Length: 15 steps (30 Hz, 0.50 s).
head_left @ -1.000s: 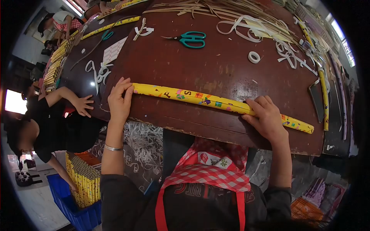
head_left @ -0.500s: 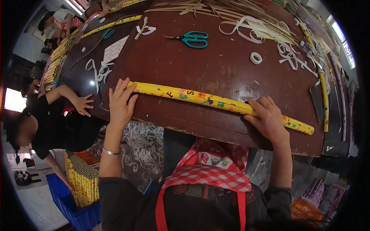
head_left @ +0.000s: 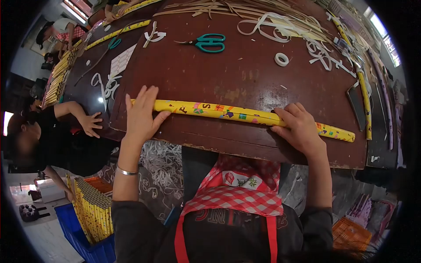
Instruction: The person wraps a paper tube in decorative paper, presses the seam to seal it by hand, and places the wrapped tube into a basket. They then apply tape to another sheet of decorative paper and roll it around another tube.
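A long yellow roll of printed paper (head_left: 247,115) lies across the near part of the brown table, with colourful gift and letter patterns along it. My left hand (head_left: 144,111) rests on its left end, fingers stretched out flat over the paper and thumb apart. Toward the right end, my right hand (head_left: 299,129) is closed on the roll, with fingers curled over it and thumb on the near side. A short stretch of roll sticks out beyond my right hand. A small dark spot shows by the right fingertips; I cannot make out what it is.
Teal-handled scissors (head_left: 210,43) and a white tape roll (head_left: 281,59) lie farther back on the table (head_left: 193,74). Tan strips and white ribbons (head_left: 324,57) are heaped behind. At left, a co-worker's hand (head_left: 90,124) touches the table beside a blue crate (head_left: 83,236) of yellow rolls.
My left hand has slid from the roll's end to lie over it, fingers now leaning right. My right hand keeps its hold. The whole view has shifted slightly.
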### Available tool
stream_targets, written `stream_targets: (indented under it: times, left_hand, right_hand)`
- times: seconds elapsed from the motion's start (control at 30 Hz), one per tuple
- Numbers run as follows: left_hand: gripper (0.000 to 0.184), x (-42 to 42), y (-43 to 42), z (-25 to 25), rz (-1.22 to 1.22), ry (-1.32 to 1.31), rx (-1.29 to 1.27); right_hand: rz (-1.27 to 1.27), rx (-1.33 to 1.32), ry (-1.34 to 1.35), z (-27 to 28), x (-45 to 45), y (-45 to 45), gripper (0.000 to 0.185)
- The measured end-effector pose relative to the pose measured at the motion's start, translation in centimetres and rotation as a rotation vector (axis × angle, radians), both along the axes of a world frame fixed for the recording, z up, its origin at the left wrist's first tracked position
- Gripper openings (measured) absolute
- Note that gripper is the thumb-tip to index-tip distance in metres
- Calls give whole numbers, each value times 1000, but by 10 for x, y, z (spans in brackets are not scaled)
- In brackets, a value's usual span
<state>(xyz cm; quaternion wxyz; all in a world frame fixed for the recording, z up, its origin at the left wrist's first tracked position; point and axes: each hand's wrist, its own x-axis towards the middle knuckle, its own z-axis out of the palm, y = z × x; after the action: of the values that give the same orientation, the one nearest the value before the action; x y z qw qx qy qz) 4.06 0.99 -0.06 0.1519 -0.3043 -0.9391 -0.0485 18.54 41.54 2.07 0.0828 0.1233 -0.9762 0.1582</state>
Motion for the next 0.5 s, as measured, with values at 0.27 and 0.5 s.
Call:
stream_targets:
  times: [0.27, 0.5]
  left_hand:
    - [80, 36, 84, -1, -317, -77, 3]
    - [93, 74, 138, -3, -538, -193, 118]
  right_hand:
    - [3, -8, 7, -2, 1, 2, 42]
    - [11, -24, 22, -4, 1, 2, 43]
